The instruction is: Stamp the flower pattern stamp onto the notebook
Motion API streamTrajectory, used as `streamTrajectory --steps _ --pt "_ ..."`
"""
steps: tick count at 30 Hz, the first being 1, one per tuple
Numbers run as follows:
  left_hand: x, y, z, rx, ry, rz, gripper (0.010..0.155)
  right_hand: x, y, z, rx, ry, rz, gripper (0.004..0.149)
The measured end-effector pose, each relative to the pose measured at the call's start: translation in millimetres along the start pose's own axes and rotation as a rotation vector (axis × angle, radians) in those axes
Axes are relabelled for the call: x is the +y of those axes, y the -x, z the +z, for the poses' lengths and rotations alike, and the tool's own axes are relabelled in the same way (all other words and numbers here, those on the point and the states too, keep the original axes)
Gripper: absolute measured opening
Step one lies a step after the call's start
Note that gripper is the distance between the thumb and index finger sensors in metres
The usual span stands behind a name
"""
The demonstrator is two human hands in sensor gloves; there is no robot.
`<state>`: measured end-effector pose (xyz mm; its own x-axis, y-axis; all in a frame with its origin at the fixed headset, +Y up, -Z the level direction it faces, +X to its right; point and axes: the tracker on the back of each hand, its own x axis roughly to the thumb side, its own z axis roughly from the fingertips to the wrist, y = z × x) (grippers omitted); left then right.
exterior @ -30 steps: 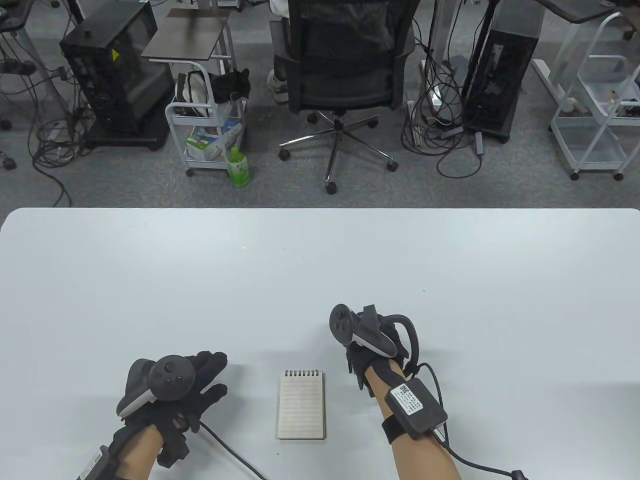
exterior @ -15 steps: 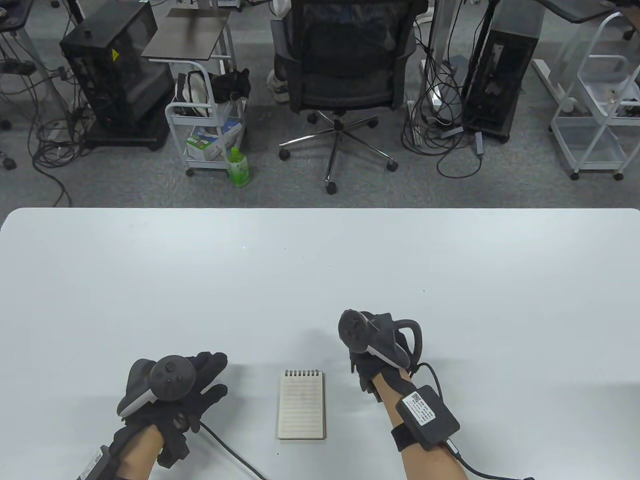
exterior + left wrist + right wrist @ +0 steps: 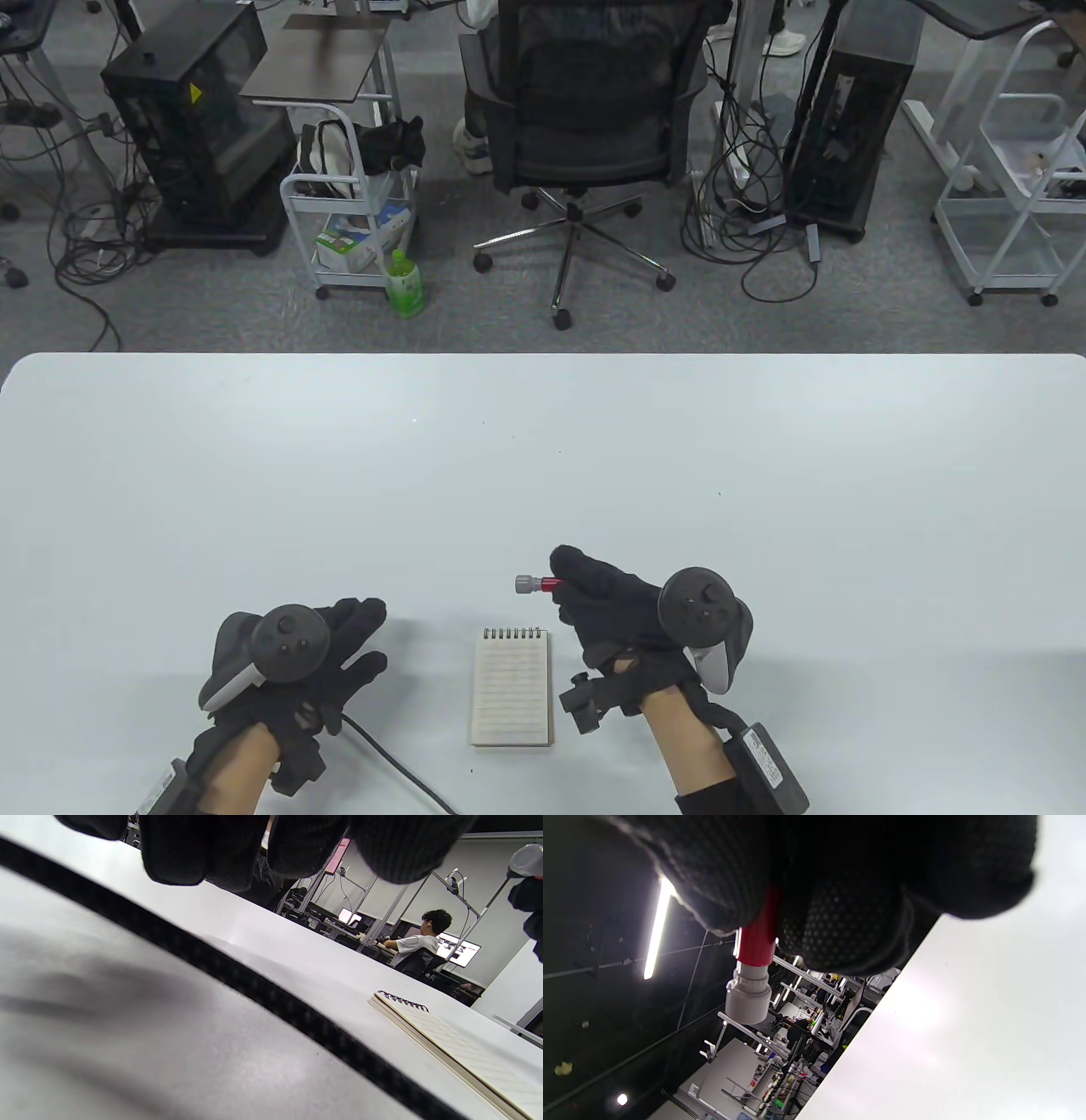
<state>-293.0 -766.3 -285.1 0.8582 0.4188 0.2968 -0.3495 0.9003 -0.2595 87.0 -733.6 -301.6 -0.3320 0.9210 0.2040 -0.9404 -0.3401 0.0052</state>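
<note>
A small spiral notebook [image 3: 512, 688] lies open on the white table [image 3: 543, 450], lined page up; it also shows in the left wrist view [image 3: 458, 1046]. My right hand [image 3: 594, 594] grips a red stamp with a grey head [image 3: 534, 584], held sideways just above and beyond the notebook's top right corner, head pointing left. In the right wrist view the red barrel and grey head [image 3: 751, 984] stick out from my closed fingers [image 3: 840, 925]. My left hand [image 3: 339, 654] rests on the table left of the notebook, fingers spread, holding nothing.
A black cable [image 3: 399, 768] runs from my left glove across the table's front; it also crosses the left wrist view [image 3: 254, 993]. Beyond the table's far edge stand an office chair [image 3: 585, 110], carts and computer towers.
My right hand has rolled over and come toward the notebook; the red stamp, hidden before, now shows sticking out to the left. The left hand and notebook have not moved.
</note>
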Motion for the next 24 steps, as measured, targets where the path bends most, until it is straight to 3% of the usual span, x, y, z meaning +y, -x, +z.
streamTrajectory --steps 7,15,19,24 --pt "-2 -7 -3 -0.02 -0.055 0.078 0.07 -3 12 2 0.037 0.013 -0.065 0.048" --pt "8 -54 -11 -0.121 -0.201 0.276 0.069 5 8 6 -0.002 -0.025 -0.06 0.048" --pt "12 -72 -21 -0.156 -0.248 0.466 0.068 3 5 7 -0.025 -0.028 -0.056 0.048" --pt "11 -89 -33 -0.169 -0.272 0.49 0.065 4 6 9 -0.012 -0.035 -0.092 0.048"
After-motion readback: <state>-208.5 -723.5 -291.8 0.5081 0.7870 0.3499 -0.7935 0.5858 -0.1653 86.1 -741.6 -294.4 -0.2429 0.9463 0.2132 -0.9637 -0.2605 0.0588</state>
